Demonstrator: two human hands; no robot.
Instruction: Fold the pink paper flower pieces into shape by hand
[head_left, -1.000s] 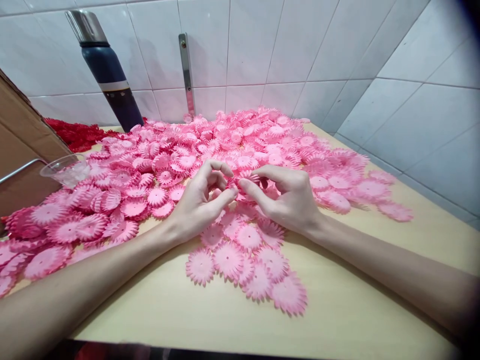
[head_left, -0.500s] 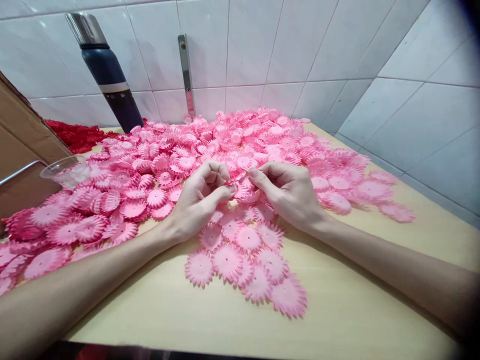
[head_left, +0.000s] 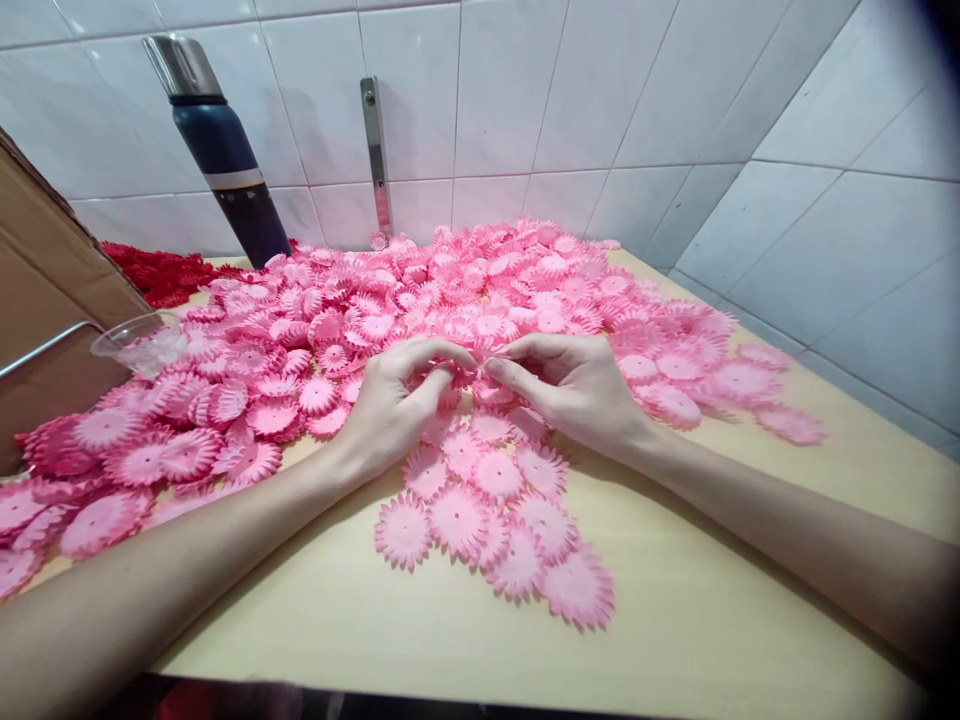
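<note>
My left hand (head_left: 401, 400) and my right hand (head_left: 574, 390) meet over the middle of a heap of pink scalloped petal discs (head_left: 450, 280). Thumb and bent index finger are drawn together on each hand, and the fingertips almost touch. A pink petal disc appears to be pinched between them, though it blends into the heap and its outline is hard to make out. Just below the hands, several flat pink discs (head_left: 457, 520) overlap on the pale table (head_left: 675, 600), each with a small centre hole.
A dark blue bottle (head_left: 232, 180) with a steel cap stands by the tiled wall (head_left: 495, 90). Red petal pieces (head_left: 161, 275) lie behind a clear plastic cup (head_left: 146, 345) at the left. A cardboard box (head_left: 52, 290) borders the left side. A metal strip (head_left: 373, 140) runs up the wall.
My left hand has moved slightly right, its index finger now stretched further toward the right fingertips. My right hand stays nearly in place. The view has shifted a little.
</note>
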